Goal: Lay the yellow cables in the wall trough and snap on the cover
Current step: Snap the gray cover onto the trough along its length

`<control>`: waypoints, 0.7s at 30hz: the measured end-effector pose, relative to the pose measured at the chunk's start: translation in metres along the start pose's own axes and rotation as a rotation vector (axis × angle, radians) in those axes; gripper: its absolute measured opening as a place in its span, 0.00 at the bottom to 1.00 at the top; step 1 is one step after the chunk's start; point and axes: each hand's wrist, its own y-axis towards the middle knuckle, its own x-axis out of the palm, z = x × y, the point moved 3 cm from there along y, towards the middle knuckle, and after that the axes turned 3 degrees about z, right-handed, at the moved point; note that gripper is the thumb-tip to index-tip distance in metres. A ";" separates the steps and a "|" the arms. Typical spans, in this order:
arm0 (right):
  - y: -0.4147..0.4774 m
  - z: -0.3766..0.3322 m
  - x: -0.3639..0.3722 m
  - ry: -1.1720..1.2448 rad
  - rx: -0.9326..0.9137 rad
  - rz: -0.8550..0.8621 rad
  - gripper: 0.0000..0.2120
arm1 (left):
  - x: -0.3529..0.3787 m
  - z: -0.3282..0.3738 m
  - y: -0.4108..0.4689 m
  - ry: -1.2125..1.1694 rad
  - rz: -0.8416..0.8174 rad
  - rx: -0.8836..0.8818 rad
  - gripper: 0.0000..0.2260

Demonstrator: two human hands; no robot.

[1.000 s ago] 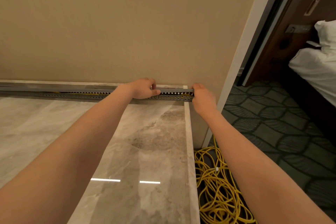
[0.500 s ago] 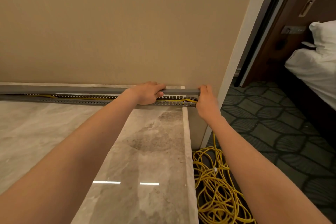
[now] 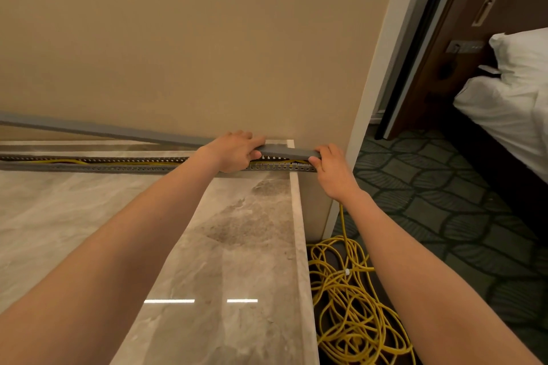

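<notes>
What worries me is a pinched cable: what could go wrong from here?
1. The cover, gripped only at its right end by left hand and right hand, slants up off the trough; it may seat crooked.
2. A yellow cable rides high by the right end and could get pinched under it.

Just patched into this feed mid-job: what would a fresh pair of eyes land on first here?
The left hand and right hand grip the right end of the grey cover, which slants up off the trough toward the left. Yellow cables lie in the open trough along the wall, and a yellow tangle sprawls on the floor right of the marble ledge.
</notes>
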 end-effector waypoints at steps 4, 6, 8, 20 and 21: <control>0.001 -0.002 -0.002 0.041 -0.001 -0.012 0.16 | 0.009 0.001 -0.005 -0.021 0.007 -0.012 0.17; 0.000 -0.002 -0.001 0.045 0.003 -0.021 0.16 | 0.010 0.000 -0.005 -0.007 0.027 -0.011 0.17; -0.001 -0.002 0.001 0.051 0.008 -0.020 0.16 | 0.012 -0.001 -0.006 0.008 0.052 -0.004 0.17; -0.004 -0.001 -0.002 0.133 -0.019 -0.027 0.16 | 0.008 0.001 -0.014 0.056 0.067 0.064 0.15; -0.004 0.000 -0.003 0.151 -0.019 -0.030 0.16 | 0.008 0.001 -0.015 0.044 0.057 0.064 0.14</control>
